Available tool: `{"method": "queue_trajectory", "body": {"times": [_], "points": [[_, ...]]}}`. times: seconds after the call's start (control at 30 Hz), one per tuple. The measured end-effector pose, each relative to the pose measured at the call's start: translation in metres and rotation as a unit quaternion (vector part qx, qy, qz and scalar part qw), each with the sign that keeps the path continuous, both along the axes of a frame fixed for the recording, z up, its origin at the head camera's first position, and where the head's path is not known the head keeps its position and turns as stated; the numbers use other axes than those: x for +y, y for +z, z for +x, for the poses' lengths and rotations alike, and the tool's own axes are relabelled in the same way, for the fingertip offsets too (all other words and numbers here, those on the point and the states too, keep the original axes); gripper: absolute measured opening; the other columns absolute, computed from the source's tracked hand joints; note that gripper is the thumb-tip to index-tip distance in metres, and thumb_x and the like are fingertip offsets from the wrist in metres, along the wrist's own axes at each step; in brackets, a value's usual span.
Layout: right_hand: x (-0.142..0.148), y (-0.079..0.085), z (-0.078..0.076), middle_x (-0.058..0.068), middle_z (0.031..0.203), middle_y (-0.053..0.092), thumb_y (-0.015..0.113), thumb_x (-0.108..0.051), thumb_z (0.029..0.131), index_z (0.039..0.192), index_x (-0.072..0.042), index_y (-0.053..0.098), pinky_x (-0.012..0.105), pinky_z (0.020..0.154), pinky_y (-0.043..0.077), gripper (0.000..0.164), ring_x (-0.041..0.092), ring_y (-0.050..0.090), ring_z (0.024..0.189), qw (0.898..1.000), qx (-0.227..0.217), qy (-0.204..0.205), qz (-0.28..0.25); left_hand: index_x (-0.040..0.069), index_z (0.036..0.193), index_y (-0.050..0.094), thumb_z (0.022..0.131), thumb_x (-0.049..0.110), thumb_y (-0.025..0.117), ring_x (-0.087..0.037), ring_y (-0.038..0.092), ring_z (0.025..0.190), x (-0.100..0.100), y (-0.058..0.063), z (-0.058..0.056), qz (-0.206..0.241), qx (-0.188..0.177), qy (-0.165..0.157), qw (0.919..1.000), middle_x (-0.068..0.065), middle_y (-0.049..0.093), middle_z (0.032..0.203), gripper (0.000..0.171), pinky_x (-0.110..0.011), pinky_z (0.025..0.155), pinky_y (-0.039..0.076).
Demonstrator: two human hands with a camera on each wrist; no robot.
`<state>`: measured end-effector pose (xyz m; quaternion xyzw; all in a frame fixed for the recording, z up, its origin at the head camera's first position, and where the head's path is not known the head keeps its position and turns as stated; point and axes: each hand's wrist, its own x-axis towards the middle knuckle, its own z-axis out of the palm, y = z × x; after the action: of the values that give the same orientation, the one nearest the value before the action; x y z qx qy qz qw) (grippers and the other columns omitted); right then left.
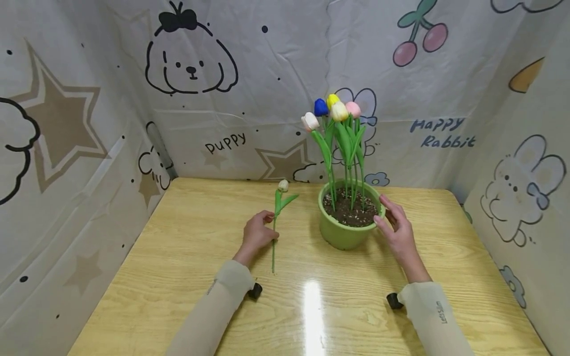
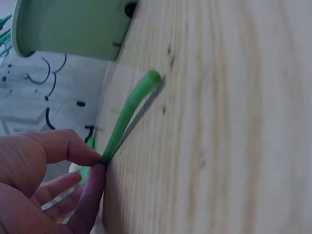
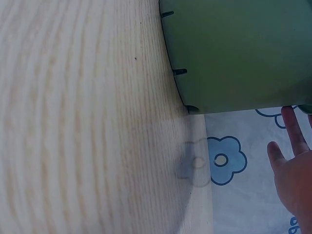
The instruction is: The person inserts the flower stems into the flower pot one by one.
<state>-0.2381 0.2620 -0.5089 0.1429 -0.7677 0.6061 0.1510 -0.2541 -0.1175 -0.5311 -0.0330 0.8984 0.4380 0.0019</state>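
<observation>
In the head view, a single artificial tulip [image 1: 278, 202] with a whitish bloom and green leaves lies on the wooden table. My left hand [image 1: 260, 232] pinches its stem between thumb and forefinger; the left wrist view shows the stem [image 2: 127, 109] with its lower end jutting past the fingertips, close above the wood. A green flowerpot [image 1: 343, 235] filled with dark soil stands to the right. Upright in it are several tulips [image 1: 340, 128] in white-pink, blue, yellow, cream and pink. My right hand [image 1: 398, 235] touches the pot's right rim with fairly straight fingers, the thumb nearer me.
The light wooden table [image 1: 178, 277] carries the pot and the loose tulip. A printed cloth [image 1: 276, 64] with cartoon drawings closes off the back and both sides. The pot stands near the table's back edge.
</observation>
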Motion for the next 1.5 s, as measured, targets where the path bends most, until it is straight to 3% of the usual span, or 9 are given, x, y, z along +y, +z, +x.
{"method": "queue_trajectory", "body": {"times": [0.13,0.27,0.5,0.6,0.73,0.87,1.1,1.3,1.5], "points": [[0.0,0.0,0.0,0.019,0.156,0.04,0.06,-0.001,0.102,0.156,-0.005,0.044,0.009,0.116,0.034,0.056,0.005,0.049,0.131,1.0,0.0,0.001,0.001,0.012,0.133,0.067,0.072,0.001,0.085,-0.035,0.067,0.107,0.004,0.001,0.002,-0.015,0.003,0.002,0.9999,-0.013,0.069,0.126,0.064,-0.055,0.1,0.049],[0.0,0.0,0.001,0.018,0.157,0.04,0.06,-0.002,0.102,0.156,-0.006,0.044,0.01,0.117,0.034,0.057,0.003,0.049,0.132,1.0,-0.003,0.0,0.004,0.014,0.132,0.069,0.072,0.002,0.085,-0.039,0.06,0.121,0.004,0.001,0.003,0.002,-0.014,0.021,0.9997,-0.015,0.066,0.131,0.064,-0.056,0.103,0.048],[0.0,0.0,0.001,0.019,0.157,0.039,0.06,-0.002,0.103,0.156,-0.005,0.044,0.009,0.116,0.034,0.056,0.004,0.049,0.133,1.0,-0.001,-0.001,0.005,0.009,0.126,0.072,0.076,0.0,0.081,-0.034,0.064,0.113,-0.002,0.005,0.001,0.071,-0.047,0.013,0.9963,-0.016,0.07,0.121,0.052,-0.043,0.091,0.057],[0.0,-0.001,0.0,0.019,0.158,0.039,0.06,-0.001,0.103,0.156,-0.005,0.044,0.008,0.116,0.034,0.056,0.007,0.049,0.133,1.0,-0.001,0.002,0.003,0.005,0.125,0.071,0.079,-0.005,0.077,-0.029,0.069,0.102,-0.005,0.006,0.001,0.145,-0.077,0.004,0.9865,-0.017,0.073,0.115,0.048,-0.034,0.078,0.061],[-0.001,0.0,0.0,0.02,0.157,0.039,0.06,-0.002,0.103,0.156,-0.005,0.044,0.008,0.115,0.034,0.056,0.007,0.048,0.133,1.0,-0.002,0.002,0.004,0.0,0.127,0.07,0.082,-0.011,0.072,-0.02,0.073,0.088,-0.008,0.007,0.0,0.238,-0.114,-0.002,0.9645,-0.023,0.073,0.117,0.047,-0.026,0.066,0.06],[-0.001,0.001,0.0,0.019,0.158,0.039,0.06,-0.002,0.103,0.156,-0.005,0.044,0.008,0.116,0.034,0.056,0.007,0.048,0.133,1.0,-0.002,0.001,0.005,0.0,0.13,0.069,0.085,-0.011,0.071,-0.015,0.073,0.078,-0.01,0.007,0.0,0.274,-0.14,-0.002,0.9514,-0.024,0.072,0.123,0.046,-0.024,0.061,0.058],[-0.002,0.002,0.001,0.02,0.157,0.039,0.06,-0.001,0.102,0.156,-0.004,0.044,0.008,0.115,0.034,0.056,0.0,0.048,0.13,1.0,-0.001,0.0,0.006,0.0,0.13,0.068,0.09,-0.011,0.067,-0.013,0.068,0.078,-0.011,0.008,0.002,0.27,-0.158,-0.024,0.9495,-0.022,0.069,0.126,0.042,-0.021,0.063,0.059],[-0.002,0.001,0.002,0.02,0.157,0.039,0.06,0.0,0.102,0.156,-0.004,0.043,0.007,0.114,0.034,0.057,-0.001,0.049,0.129,1.0,-0.001,0.002,0.003,-0.003,0.133,0.065,0.088,-0.016,0.065,-0.012,0.068,0.075,-0.01,0.008,0.003,0.298,-0.168,-0.033,0.939,-0.022,0.068,0.121,0.047,-0.019,0.06,0.059],[-0.001,0.0,0.001,0.02,0.156,0.039,0.06,0.0,0.102,0.156,-0.004,0.043,0.007,0.114,0.034,0.056,-0.002,0.05,0.128,1.0,0.001,0.002,0.002,-0.002,0.135,0.064,0.088,-0.016,0.066,-0.011,0.068,0.074,-0.009,0.006,0.002,0.314,-0.163,-0.034,0.9349,-0.015,0.066,0.112,0.049,-0.018,0.061,0.06]]}}
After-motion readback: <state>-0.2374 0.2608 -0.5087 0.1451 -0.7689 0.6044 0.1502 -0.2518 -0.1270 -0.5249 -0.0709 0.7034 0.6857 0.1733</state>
